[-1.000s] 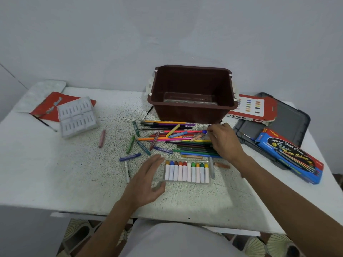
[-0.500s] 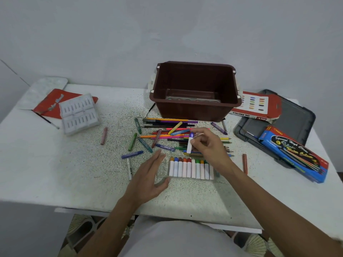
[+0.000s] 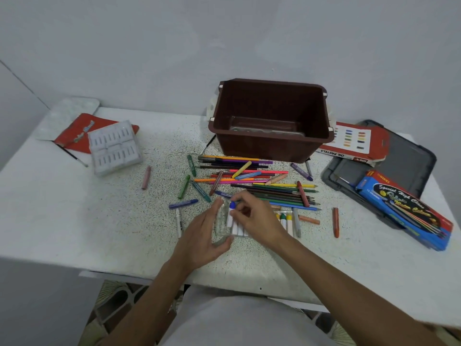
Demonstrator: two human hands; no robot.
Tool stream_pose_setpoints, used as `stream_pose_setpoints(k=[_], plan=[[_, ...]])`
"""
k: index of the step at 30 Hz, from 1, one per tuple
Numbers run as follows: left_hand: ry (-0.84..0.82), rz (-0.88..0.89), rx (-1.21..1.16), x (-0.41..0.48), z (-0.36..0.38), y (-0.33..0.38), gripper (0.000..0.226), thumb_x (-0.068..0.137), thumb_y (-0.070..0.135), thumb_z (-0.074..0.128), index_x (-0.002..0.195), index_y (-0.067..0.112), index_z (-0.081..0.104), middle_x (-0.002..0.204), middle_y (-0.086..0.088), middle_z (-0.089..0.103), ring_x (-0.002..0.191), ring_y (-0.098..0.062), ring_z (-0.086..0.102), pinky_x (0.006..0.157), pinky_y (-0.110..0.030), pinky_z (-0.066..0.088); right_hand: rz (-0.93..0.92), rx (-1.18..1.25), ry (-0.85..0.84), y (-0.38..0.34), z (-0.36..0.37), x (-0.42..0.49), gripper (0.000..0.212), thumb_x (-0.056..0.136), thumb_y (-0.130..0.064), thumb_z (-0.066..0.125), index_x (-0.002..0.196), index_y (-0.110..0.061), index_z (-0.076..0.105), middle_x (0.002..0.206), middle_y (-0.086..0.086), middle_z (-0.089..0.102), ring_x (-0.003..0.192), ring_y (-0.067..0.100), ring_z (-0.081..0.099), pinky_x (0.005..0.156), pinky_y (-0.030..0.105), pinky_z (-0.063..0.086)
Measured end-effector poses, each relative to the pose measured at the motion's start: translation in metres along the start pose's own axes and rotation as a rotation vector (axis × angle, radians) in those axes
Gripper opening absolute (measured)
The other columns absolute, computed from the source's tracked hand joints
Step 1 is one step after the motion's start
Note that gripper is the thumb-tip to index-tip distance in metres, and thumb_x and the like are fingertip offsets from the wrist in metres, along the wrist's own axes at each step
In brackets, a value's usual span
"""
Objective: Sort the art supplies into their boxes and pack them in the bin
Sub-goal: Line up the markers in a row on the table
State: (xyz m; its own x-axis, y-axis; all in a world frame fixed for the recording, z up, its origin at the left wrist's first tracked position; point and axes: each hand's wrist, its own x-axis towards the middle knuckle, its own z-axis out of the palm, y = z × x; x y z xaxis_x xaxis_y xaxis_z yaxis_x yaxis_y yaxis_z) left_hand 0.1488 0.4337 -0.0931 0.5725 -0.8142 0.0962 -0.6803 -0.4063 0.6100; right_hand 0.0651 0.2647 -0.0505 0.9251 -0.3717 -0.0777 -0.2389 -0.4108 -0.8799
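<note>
A clear marker case lies near the table's front edge with a row of white markers in it. My left hand grips the case's left end, fingertip at its far corner and thumb at its near corner. My right hand pinches a white marker with a blue cap and holds it over the case's left end. Behind them lies a pile of coloured pencils and pens. The brown bin stands at the back, with a clear flat pack on its floor.
Loose crayons lie around, among them a pink one and an orange one. At right are an oil pastels box, a grey lid and a blue water colour box. At left are a white insert tray and a red box.
My right hand picked the blue-capped marker from the pile and brought it down to the case's left end. My left hand closed around that end of the case.
</note>
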Motion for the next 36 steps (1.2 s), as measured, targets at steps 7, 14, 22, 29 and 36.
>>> stream_pose_setpoints(k=[7, 14, 22, 29, 36], plan=[[0.014, 0.006, 0.007, 0.0, 0.0, 0.002, 0.094, 0.086, 0.056, 0.059, 0.157, 0.03, 0.003, 0.153, 0.007, 0.039, 0.13, 0.007, 0.03, 0.105, -0.02, 0.028, -0.1, -0.277, -0.024, 0.001, 0.006, 0.001, 0.029, 0.092, -0.018, 0.066, 0.12, -0.012, 0.061, 0.105, -0.002, 0.047, 0.08, 0.003, 0.049, 0.076, 0.019, 0.041], [0.014, -0.001, 0.008, 0.0, 0.0, 0.002, 0.093, 0.084, 0.059, 0.058, 0.157, 0.023, 0.013, 0.154, 0.003, 0.039, 0.132, 0.002, 0.032, 0.107, -0.022, 0.028, -0.125, -0.462, -0.01, 0.003, 0.005, 0.002, 0.034, 0.094, -0.027, 0.063, 0.122, -0.008, 0.064, 0.108, 0.006, 0.048, 0.102, 0.021, 0.047, 0.088, 0.033, 0.044], [0.018, 0.013, 0.013, 0.0, -0.002, 0.006, 0.09, 0.084, 0.058, 0.058, 0.155, 0.017, 0.021, 0.153, 0.001, 0.04, 0.133, 0.003, 0.03, 0.109, -0.019, 0.025, -0.197, -0.616, 0.034, 0.004, 0.013, -0.006, 0.029, 0.097, -0.028, 0.057, 0.115, -0.009, 0.067, 0.109, 0.006, 0.052, 0.101, 0.022, 0.048, 0.084, 0.034, 0.047], [0.012, 0.016, 0.0, 0.001, -0.005, 0.008, 0.09, 0.083, 0.054, 0.063, 0.154, 0.017, 0.022, 0.147, -0.001, 0.047, 0.126, 0.008, 0.031, 0.106, -0.018, 0.027, -0.244, -0.741, 0.021, -0.002, 0.011, -0.009, 0.026, 0.098, -0.028, 0.052, 0.107, -0.009, 0.066, 0.11, 0.008, 0.053, 0.103, 0.024, 0.049, 0.079, 0.039, 0.051], [0.013, 0.034, 0.009, 0.0, -0.004, 0.007, 0.089, 0.084, 0.047, 0.067, 0.154, 0.015, 0.023, 0.147, -0.001, 0.048, 0.128, 0.003, 0.036, 0.106, -0.016, 0.025, -0.225, -0.735, -0.039, 0.002, 0.01, -0.009, 0.036, 0.096, -0.034, 0.054, 0.122, -0.01, 0.062, 0.121, 0.007, 0.05, 0.111, 0.023, 0.045, 0.089, 0.037, 0.046]])
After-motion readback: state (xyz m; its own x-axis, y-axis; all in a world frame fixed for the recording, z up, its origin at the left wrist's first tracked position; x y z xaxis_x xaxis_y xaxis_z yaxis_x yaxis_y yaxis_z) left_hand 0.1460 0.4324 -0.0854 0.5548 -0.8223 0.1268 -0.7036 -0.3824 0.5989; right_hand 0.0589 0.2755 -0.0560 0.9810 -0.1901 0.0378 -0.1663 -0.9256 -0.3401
